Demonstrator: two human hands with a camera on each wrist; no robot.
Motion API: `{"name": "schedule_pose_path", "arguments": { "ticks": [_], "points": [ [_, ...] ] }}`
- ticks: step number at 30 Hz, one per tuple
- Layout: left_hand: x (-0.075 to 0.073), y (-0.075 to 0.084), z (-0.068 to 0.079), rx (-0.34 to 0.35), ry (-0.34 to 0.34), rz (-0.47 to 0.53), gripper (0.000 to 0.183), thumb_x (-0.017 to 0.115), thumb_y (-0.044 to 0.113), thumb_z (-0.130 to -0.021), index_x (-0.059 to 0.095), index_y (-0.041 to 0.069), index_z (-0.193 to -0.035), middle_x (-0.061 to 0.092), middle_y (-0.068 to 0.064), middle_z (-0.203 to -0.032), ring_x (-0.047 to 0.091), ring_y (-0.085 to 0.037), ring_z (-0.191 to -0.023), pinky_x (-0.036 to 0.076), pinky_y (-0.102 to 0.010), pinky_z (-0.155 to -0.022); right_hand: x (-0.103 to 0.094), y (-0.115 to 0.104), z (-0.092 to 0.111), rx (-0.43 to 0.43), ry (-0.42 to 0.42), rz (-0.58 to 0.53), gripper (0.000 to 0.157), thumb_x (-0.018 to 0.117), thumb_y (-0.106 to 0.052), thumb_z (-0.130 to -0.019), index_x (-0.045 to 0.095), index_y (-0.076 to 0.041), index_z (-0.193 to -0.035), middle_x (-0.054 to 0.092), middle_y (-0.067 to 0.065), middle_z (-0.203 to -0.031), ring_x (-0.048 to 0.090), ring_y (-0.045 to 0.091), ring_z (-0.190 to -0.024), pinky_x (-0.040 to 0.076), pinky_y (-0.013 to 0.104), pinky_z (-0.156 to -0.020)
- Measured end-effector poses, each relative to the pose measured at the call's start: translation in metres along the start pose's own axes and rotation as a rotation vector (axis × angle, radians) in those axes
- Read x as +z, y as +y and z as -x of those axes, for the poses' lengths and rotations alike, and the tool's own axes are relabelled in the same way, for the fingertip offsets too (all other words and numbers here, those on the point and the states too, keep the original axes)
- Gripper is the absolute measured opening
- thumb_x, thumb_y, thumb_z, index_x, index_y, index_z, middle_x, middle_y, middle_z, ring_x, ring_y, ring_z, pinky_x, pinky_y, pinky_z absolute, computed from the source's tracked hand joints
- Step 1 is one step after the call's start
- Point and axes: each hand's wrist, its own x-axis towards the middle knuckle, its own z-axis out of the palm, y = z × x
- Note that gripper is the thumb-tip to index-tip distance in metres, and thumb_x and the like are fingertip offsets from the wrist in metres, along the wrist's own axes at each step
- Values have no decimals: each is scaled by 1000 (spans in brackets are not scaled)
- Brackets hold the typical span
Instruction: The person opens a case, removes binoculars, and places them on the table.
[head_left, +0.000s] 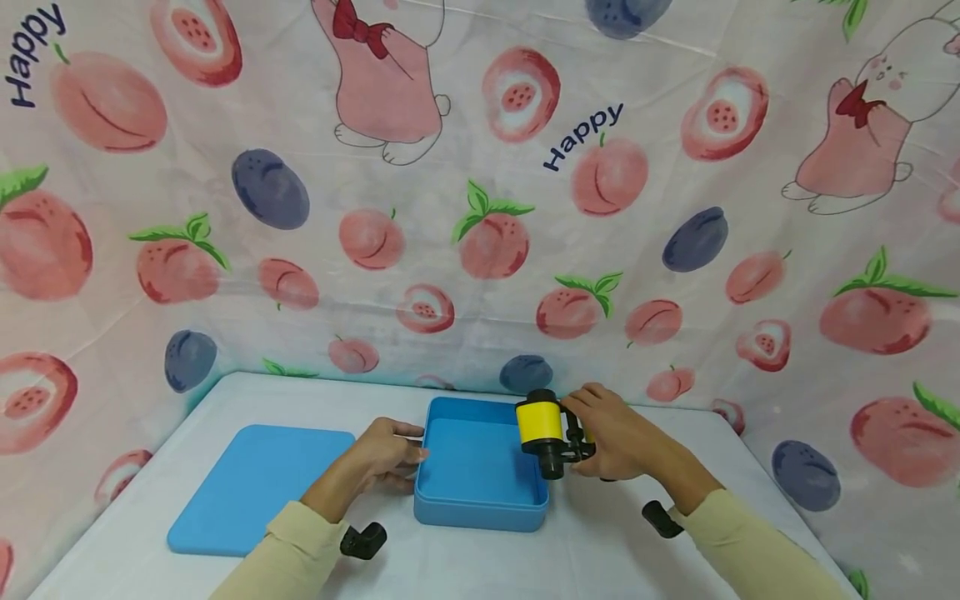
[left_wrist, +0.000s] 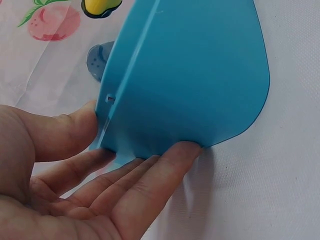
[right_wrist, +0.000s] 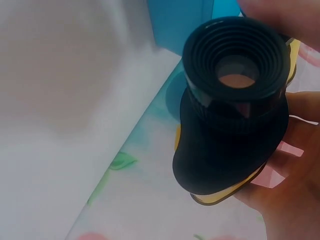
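Yellow and black binoculars (head_left: 540, 422) are tilted over the right side of an open blue box (head_left: 480, 514). My right hand (head_left: 617, 435) grips them from the right, and one black eyepiece (right_wrist: 237, 82) faces the camera in the right wrist view. At the box's left wall is my left hand (head_left: 384, 454). Its thumb (left_wrist: 67, 127) lies against the rim while the fingertips touch the outer side (left_wrist: 195, 75). The inside floor of the box shows bare blue in the head view.
A flat blue lid (head_left: 258, 492) lies on the white table (head_left: 600, 550) to the left of the box. Behind stands a fruit-patterned cloth (head_left: 420, 208). Black wrist mounts (head_left: 363, 542) show by both sleeves.
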Motion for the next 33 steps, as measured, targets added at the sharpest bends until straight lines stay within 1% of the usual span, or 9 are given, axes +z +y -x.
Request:
{"name": "schedule_pose_path", "arguments": {
  "ticks": [5,10,17,23,33],
  "points": [
    [1,0,0,1,9,-6,51,70,2,-96,55,-7,-144,67,-28,-133,73,-32,-107,65,-53,-79,-2,4,6,6,11,-5,87,92,-43,-73,56,-6,-143,63,10,-139,49,33,-131,50,58,-112],
    [2,-1,1,-1,2,5,51,70,1,-96,55,-8,-144,65,-28,-134,73,-33,-108,65,-53,-79,-2,8,11,13,21,-10,87,92,-42,-72,57,-5,-142,64,10,-136,50,32,-129,51,58,-110],
    [2,-2,0,1,11,9,51,70,1,-96,55,-8,-143,64,-28,-135,73,-32,-106,65,-53,-78,-3,14,14,16,44,-11,87,93,-42,-70,58,-6,-142,64,10,-136,51,33,-127,51,60,-108],
    [1,-1,1,1,8,8,51,70,2,-96,55,-7,-144,66,-27,-133,73,-29,-104,65,-53,-78,0,20,18,27,43,-20,90,93,-42,-70,57,-6,-143,64,11,-137,51,33,-129,52,59,-108],
    [1,2,4,-7,-11,29,53,69,2,-96,54,-6,-146,66,-27,-132,72,-29,-105,65,-54,-82,-5,28,21,38,42,-19,87,93,-42,-68,59,-6,-139,65,10,-135,51,33,-127,50,61,-108]
  ]
}}
